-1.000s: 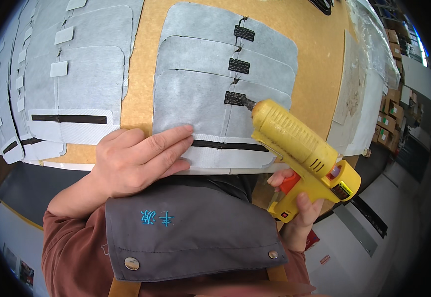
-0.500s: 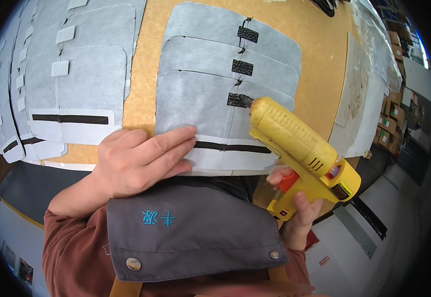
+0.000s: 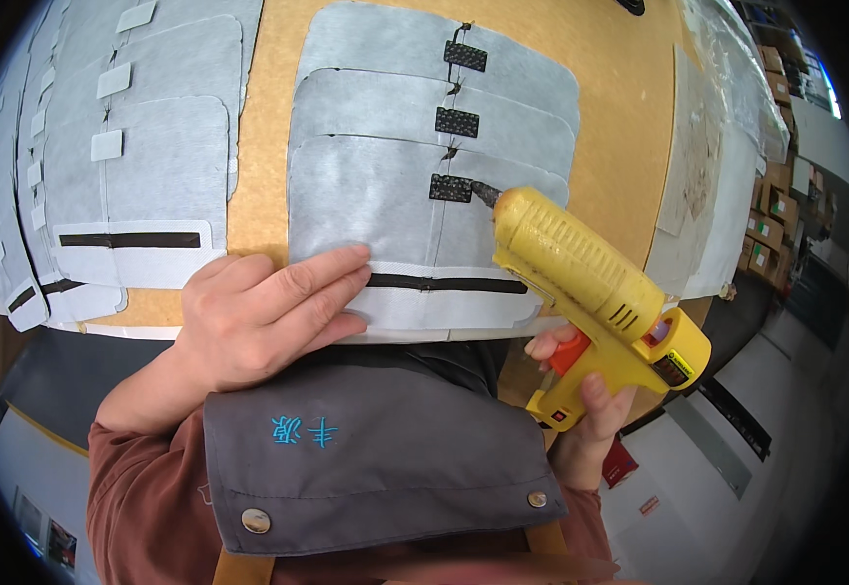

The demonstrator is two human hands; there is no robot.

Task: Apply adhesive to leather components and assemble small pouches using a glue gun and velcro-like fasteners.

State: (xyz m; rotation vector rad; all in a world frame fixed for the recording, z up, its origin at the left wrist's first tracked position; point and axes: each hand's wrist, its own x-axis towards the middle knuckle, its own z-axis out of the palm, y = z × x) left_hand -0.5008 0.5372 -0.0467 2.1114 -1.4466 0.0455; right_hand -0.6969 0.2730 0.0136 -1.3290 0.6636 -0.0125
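My right hand (image 3: 595, 409) grips a yellow hot glue gun (image 3: 580, 268) by its handle, with a finger at the red trigger. The dark nozzle (image 3: 484, 194) points up and left, at the right end of a black textured patch (image 3: 451, 187). I cannot tell whether it touches. That patch is on the nearest of three overlapping light-grey fabric pieces (image 3: 356, 200). My left hand (image 3: 269, 317) rests on this piece's lower left with its fingers stretched out, holding nothing. A black strip (image 3: 444, 284) crosses the piece's white lower band, its left end by my fingertips.
Overlapping stacks of similar grey pieces (image 3: 161, 185) with pale patches cover the table's left. Brown board (image 3: 619, 117) shows between and beside them. Clear plastic film (image 3: 732, 97) hangs at the right edge, with cardboard boxes (image 3: 771, 219) beyond.
The fabric pieces appear slightly further left in view, and the nozzle has shifted rightward across the black patch to its right end. My left hand keeps its place on the fabric.
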